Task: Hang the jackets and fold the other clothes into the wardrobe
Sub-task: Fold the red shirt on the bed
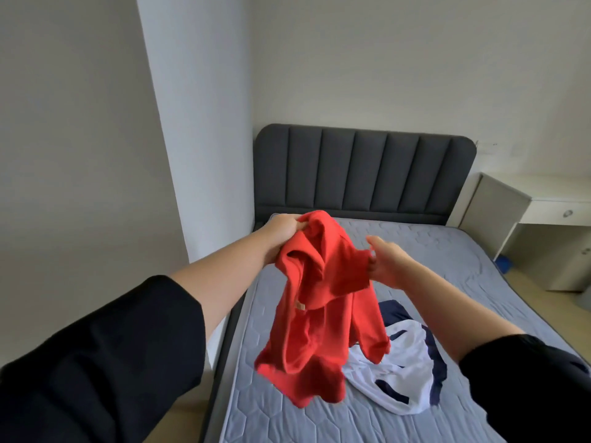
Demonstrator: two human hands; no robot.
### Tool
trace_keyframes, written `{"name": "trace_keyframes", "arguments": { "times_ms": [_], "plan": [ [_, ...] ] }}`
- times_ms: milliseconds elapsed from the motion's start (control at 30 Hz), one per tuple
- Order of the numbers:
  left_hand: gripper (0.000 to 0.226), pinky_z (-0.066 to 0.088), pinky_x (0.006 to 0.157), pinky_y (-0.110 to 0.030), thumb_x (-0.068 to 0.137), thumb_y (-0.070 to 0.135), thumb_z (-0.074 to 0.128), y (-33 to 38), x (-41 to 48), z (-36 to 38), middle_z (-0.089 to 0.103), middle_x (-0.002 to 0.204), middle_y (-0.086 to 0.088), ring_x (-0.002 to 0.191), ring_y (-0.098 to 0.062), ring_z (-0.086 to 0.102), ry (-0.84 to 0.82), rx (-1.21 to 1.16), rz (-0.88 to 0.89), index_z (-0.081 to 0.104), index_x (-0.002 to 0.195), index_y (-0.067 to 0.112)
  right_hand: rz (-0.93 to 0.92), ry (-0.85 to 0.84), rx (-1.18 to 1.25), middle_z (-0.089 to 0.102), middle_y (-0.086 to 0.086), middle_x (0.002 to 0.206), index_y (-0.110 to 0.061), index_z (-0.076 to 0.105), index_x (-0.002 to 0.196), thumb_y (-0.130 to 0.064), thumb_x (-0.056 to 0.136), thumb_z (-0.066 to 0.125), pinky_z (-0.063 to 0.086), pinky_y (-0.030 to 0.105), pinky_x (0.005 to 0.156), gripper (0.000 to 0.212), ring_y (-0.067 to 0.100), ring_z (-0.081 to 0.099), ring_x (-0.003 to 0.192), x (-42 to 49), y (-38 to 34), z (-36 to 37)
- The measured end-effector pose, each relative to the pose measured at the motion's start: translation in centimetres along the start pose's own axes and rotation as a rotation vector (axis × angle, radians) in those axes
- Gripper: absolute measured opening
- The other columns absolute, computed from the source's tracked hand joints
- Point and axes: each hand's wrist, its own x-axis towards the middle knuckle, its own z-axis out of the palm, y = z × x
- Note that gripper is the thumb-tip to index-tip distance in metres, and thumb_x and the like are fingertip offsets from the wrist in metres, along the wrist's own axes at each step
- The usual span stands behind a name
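Left grip (281, 233) is clenched on the top of the red garment (319, 298), with fabric bunched in the fist. Right grip (385, 263) pinches the opposite upper edge between thumb and fingers. I'm seeing the red garment held up in the air between both grips, over the left side of the bed (431, 251). It hangs crumpled; can't tell if its lower hem touches the mattress. Small tan label on its front. White-and-navy garment (406, 375) lies crumpled on the mattress toward the near edge, partly hidden behind the red one. Dark grey padded headboard (351, 174) at the far edge. Black sleeves (96, 362) sit up the forearms.
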Motion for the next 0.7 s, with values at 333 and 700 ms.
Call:
{"name": "trace_keyframes", "arguments": {
  "times_ms": [333,700],
  "plan": [
    [0.018,0.049,0.065,-0.034,0.093,0.006,0.056,0.6,0.8,2.1,0.061,0.049,-0.003,0.062,-0.021,0.054,0.099,-0.202,-0.196,0.060,0.076,0.011,-0.198,-0.559,-0.842,0.070,-0.005,0.100,-0.027,0.062,0.100,-0.011,0.091,0.054,0.047,0.028,0.087,0.020,0.006,0.065,0.094,-2.4,1.6,-0.4],
    [0.013,0.054,0.062,-0.031,0.095,0.012,0.055,0.5,0.7,1.3,0.062,0.067,-0.007,0.057,-0.018,0.058,0.125,-0.071,-0.260,0.062,0.086,0.008,-0.591,-0.161,-0.649,0.060,-0.008,0.065,-0.023,0.068,0.079,-0.013,0.089,0.063,0.041,0.018,0.060,0.014,-0.003,0.050,0.056,-2.0,2.3,2.8]
  ]
}}
